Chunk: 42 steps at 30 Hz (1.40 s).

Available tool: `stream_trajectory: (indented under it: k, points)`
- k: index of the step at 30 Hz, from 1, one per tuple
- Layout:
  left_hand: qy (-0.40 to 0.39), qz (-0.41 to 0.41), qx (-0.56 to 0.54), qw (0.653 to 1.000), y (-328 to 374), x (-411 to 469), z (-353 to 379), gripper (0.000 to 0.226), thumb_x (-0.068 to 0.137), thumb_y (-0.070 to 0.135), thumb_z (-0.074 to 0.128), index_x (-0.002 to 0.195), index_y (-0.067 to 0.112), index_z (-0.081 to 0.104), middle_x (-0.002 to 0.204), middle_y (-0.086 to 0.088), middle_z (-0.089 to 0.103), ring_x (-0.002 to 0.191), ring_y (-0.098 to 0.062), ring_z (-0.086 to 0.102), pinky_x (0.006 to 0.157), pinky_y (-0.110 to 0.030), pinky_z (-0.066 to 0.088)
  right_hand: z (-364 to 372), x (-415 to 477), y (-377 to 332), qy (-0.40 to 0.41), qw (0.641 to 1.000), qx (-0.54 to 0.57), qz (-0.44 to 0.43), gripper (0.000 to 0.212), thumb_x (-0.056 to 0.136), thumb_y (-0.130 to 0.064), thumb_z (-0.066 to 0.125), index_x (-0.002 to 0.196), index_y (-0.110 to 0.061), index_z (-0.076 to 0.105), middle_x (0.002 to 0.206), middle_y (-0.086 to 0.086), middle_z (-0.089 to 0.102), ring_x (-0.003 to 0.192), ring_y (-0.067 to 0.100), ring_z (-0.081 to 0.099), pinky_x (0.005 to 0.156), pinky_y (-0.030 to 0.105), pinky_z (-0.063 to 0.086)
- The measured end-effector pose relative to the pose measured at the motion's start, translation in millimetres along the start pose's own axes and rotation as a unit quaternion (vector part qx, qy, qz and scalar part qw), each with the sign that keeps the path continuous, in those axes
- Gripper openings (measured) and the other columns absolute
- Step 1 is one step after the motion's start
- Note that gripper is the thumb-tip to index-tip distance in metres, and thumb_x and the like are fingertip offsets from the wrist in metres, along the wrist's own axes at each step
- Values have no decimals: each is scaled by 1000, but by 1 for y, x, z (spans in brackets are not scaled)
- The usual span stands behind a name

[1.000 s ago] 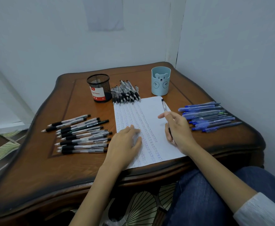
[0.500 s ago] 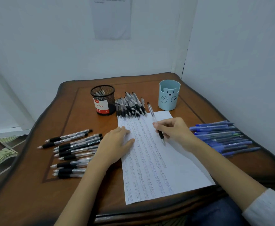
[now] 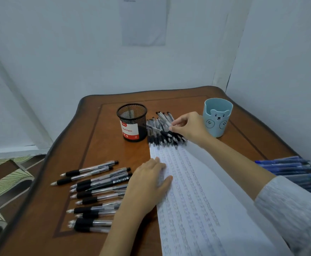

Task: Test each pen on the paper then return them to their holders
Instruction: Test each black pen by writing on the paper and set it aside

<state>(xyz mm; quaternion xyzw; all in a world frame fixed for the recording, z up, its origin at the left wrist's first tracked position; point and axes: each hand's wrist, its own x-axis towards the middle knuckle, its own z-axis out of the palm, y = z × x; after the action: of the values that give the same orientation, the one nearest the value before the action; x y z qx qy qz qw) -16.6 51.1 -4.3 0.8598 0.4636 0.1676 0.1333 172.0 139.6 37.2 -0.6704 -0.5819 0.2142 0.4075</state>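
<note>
A white sheet of paper [image 3: 202, 191] covered in rows of pen marks lies in front of me on the brown table [image 3: 103, 148]. My left hand [image 3: 149, 182] rests flat on its left edge. My right hand [image 3: 189, 126] is over a pile of black pens [image 3: 160, 137] at the top of the sheet and pinches one black pen [image 3: 162, 132] lying across that pile. A black mesh holder [image 3: 132, 122] stands left of the pile. A light blue bear holder [image 3: 217, 117] stands to the right.
Several black pens [image 3: 95, 191] lie in rows at the left of the table. Several blue pens [image 3: 295, 170] lie at the right edge. Walls close in behind and to the right. Patterned floor [image 3: 5, 182] shows at the left.
My right hand has moved from the paper up to the pile of black pens with the pen in it. The view has tilted up. My left hand stays on the sheet.
</note>
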Motion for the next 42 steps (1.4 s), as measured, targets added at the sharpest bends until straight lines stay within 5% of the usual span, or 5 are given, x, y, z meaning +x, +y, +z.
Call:
stream_trajectory:
  k: [16,22,27,33,42]
  points:
    - [3,0,7,1000,-3,-1,4,51,97,48,43,141,22,42,154,4,31,140,-8,26,116,-27,17,2,-15,8,11,1000,4,-17,9,85,-10,72,93,-11,76,83,4,70,64,0,53,54,3,39]
    - [34,8,53,998,5,-3,7,37,99,39,40,122,16,58,128,2,57,119,-13,50,110,-34,31,-7,-51,9,18,999,21,-24,8,87,-7,69,90,-11,75,85,7,72,71,11,57,61,11,43]
    - [112,22,51,992,20,-13,-5,31,98,28,47,116,11,65,121,-5,65,112,-18,59,109,-36,32,-10,-77,5,23,999,20,-37,10,87,-5,67,88,-12,74,81,-3,69,60,-10,54,56,5,41]
    - [136,-12,43,990,5,-47,-18,36,100,34,39,131,21,54,140,3,51,130,-9,43,113,-26,20,3,-115,-6,-44,998,10,-33,9,87,-10,69,89,-16,75,73,-7,65,54,-7,53,53,5,38]
    - [207,-95,41,973,-33,-103,-24,33,94,23,57,125,11,62,131,-8,59,128,-21,50,111,-29,17,35,-158,-24,-148,987,3,-59,12,87,-12,68,95,-19,75,85,-5,69,60,-13,53,57,5,40]
